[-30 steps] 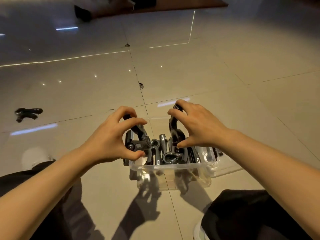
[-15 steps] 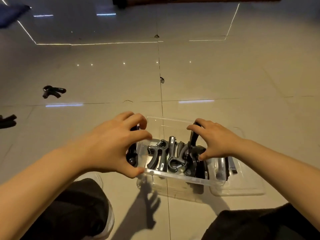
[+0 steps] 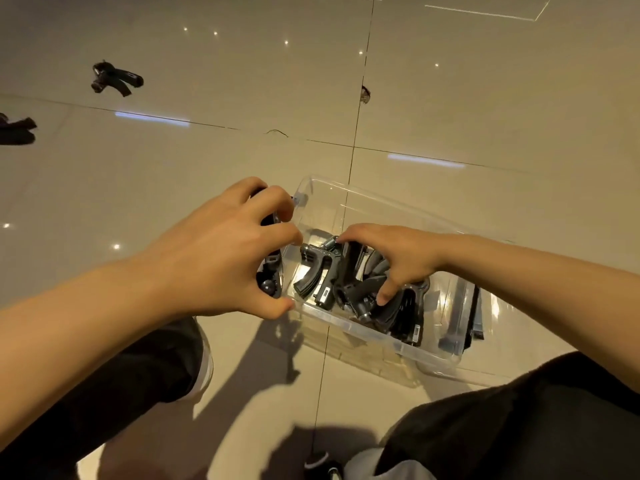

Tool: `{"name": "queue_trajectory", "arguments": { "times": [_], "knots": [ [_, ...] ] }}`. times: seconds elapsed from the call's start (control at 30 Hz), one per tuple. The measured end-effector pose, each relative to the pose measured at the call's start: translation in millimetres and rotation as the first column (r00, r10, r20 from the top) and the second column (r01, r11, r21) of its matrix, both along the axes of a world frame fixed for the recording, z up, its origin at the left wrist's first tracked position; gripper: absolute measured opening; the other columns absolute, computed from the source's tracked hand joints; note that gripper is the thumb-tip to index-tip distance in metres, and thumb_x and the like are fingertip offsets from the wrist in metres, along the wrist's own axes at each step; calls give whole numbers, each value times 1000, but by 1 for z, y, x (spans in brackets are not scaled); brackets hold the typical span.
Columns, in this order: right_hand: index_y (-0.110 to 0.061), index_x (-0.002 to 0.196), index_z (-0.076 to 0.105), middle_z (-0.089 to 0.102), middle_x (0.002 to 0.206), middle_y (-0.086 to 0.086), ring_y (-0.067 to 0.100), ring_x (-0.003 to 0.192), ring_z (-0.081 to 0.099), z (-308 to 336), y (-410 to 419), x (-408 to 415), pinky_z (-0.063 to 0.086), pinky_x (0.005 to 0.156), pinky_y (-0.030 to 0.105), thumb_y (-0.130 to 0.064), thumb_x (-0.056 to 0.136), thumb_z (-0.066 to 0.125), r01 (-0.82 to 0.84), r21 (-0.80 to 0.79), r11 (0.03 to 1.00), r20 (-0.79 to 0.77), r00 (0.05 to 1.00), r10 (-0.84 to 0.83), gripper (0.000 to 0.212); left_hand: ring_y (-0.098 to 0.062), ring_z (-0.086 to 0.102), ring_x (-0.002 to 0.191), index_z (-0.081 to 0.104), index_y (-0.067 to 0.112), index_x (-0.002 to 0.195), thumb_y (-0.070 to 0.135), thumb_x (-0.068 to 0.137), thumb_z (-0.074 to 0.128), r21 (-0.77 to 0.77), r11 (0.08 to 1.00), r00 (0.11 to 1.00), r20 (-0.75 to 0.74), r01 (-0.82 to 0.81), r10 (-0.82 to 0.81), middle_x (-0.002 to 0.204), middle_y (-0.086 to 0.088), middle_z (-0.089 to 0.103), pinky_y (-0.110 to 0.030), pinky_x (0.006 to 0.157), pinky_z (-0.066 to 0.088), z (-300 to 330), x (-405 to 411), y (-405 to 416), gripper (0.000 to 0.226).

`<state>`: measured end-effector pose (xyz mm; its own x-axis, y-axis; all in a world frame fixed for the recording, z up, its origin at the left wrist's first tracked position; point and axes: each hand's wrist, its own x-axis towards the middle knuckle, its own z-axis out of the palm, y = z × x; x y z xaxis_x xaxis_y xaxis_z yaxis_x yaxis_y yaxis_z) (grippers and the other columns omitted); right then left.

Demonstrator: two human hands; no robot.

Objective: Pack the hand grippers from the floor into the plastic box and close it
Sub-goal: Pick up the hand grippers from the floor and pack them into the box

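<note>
Clear open box (image 3: pixel 363 332) on tiled floor (image 3: pixel 485 98). Left hand (image 3: pixel 221 258) grips a gripper (image 3: pixel 268 268) at its left edge; right hand (image 3: pixel 391 261) clutches grippers (image 3: pixel 325 282) inside. Two more (image 3: pixel 116 79) lie well apart, far left.

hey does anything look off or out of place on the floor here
Yes. Two hand grippers lie loose on the tiles, far left of the plastic box. A tile corner by the seam looks chipped.

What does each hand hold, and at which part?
Left hand: a gripper, part hidden. Right hand: a gripper in the box, by its handles.
</note>
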<state>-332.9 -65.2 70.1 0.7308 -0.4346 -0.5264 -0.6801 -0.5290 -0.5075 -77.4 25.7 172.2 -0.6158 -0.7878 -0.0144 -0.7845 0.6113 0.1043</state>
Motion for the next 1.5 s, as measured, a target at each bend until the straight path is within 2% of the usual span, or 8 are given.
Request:
{"name": "queue_trajectory", "arguments": {
  "times": [0.23,0.33,0.5,0.67,0.87,1.13,1.37,1.5],
  "knots": [
    [-23,149,16,24,154,-3,19,138,27,-21,-27,10,28,112,35,-26,56,89,-112,73,991,-126,985,120,119,-28,49,100,67,20,97,68,64,54,-16,998,998,-21,-66,66,105,-1,51,-42,74,51,0,-2,-1,60],
    [-23,150,7,15,156,-1,23,138,25,-21,-43,2,33,108,40,-25,58,87,-257,-39,966,-298,925,235,122,-29,49,99,67,19,97,67,64,55,-11,997,997,-19,-75,74,104,-2,51,-42,71,51,-3,-4,1,59],
    [-19,150,1,11,154,11,27,124,40,-38,-45,-11,46,92,32,-24,70,80,-587,-320,743,-504,770,391,113,-31,49,99,67,18,95,66,63,56,12,997,997,0,-78,78,105,-3,51,-44,71,51,-11,-11,-1,60],
    [-11,149,-3,7,155,19,30,131,32,-48,-42,-13,31,105,36,-26,81,68,-678,-411,609,-550,717,428,100,-28,48,101,67,17,93,65,63,59,10,996,995,-32,-94,95,107,-3,50,-42,74,51,-11,-22,-8,57],
    [-6,144,12,33,142,17,26,116,42,-71,-36,-13,35,92,34,-27,86,59,-742,-502,444,-666,659,349,77,-27,48,101,67,17,94,63,61,61,21,990,988,-58,-141,142,107,-3,50,-41,77,49,-14,-28,-12,56],
    [-7,142,16,37,137,13,25,112,42,-83,-33,-12,33,91,35,-48,85,54,-692,-560,455,-631,713,308,80,-26,51,97,68,18,97,64,60,58,31,978,976,-73,-205,207,105,-3,51,-36,77,49,-13,-25,-14,60],
    [-8,141,24,39,139,11,25,117,42,-86,-28,-13,33,93,35,-30,87,55,-667,-561,491,-609,734,301,66,-20,50,95,67,21,100,67,61,57,41,969,963,-109,-244,247,106,0,50,-27,75,39,-5,-32,-15,61],
    [-6,148,11,23,153,13,27,132,32,-82,-25,-16,27,105,36,-23,92,50,-677,-533,508,-608,724,326,70,-9,41,93,67,24,100,69,60,55,85,954,943,-151,-288,298,107,4,48,-22,75,34,-2,-31,-12,61]
  ]
}}
